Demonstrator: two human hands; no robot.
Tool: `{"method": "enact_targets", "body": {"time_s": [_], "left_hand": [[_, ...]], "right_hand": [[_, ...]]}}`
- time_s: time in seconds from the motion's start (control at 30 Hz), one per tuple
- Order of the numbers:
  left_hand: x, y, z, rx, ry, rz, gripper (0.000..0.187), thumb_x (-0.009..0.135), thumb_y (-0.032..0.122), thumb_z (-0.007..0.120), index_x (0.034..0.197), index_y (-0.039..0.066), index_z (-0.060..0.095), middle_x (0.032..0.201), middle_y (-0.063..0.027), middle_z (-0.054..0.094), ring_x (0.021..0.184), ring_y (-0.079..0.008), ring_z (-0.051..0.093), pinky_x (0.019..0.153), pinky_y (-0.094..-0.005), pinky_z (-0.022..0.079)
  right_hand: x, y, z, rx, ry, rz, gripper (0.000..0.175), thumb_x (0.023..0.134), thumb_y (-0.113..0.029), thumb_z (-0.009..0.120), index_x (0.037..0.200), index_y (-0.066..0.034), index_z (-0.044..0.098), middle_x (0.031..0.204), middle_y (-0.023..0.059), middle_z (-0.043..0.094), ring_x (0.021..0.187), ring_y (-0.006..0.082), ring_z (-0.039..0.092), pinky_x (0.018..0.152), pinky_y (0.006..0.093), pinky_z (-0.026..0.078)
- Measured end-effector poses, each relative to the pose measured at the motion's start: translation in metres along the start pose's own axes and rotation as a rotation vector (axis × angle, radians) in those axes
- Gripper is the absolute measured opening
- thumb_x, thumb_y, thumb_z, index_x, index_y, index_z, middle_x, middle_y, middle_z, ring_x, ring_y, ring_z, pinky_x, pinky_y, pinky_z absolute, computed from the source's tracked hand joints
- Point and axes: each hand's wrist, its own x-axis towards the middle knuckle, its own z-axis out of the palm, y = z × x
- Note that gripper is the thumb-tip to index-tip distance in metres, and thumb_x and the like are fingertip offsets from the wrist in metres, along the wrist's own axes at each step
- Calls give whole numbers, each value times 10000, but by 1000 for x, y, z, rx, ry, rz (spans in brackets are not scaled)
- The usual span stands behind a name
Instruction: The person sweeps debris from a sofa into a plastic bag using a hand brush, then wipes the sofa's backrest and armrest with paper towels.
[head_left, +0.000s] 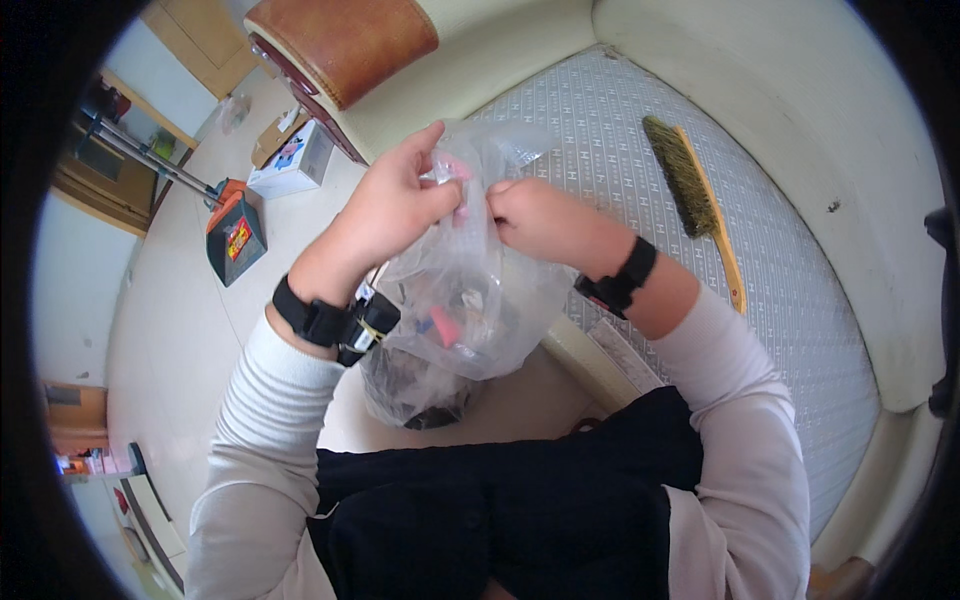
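A translucent plastic bag (480, 300) hangs from both hands in the middle of the view, with a pink thing and other small items showing through it. My left hand (397, 199) grips its upper left part between thumb and fingers. On the right side of the bag's top, the bent fingers of my right hand (540, 221) pinch the plastic. Under the held bag, another clear bag (409, 386) lines a bin-like container with something dark at its base; most of that container is hidden.
A bed brush (705, 202) with a wooden handle lies on the patterned sofa seat (600, 112). Left of the sofa's armrest (352, 45), an open cardboard box (292, 165) and a long-handled dustpan (236, 236) holding a wrapper stand on the tiled floor.
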Motion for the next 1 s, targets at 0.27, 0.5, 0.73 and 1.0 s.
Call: {"method": "enact_targets", "body": {"time_s": [0.27,0.5,0.73,1.0], "left_hand": [[39,15,-8,308,-133,-45,724,859,22,595,1514,-69,299,1117,-105,624,867,-146,625,804,-276,525],[43,2,-11,473,-62,50,715,801,52,644,1469,-39,404,1120,-143,627,808,-177,646,737,-310,546],[21,-24,-15,458,74,205,709,782,45,643,1454,-25,429,1156,-208,630,807,-219,670,714,-319,547],[-19,-28,-20,281,101,93,712,830,2,586,1503,-18,356,1150,-145,632,782,-127,632,683,-270,516]], "right_hand": [[-8,35,20,37,-179,129,251,910,-206,631,1074,-18,662,962,147,712,850,271,678,809,382,523],[-22,46,23,-55,-199,151,228,893,-227,645,970,-18,698,902,193,710,838,352,680,783,448,520],[-38,42,20,276,-90,-15,222,898,-160,652,1067,-24,703,942,152,715,840,294,677,793,393,525],[-100,125,-64,-291,37,595,212,847,-108,631,1015,-2,706,881,174,705,798,297,671,777,374,538]]}}
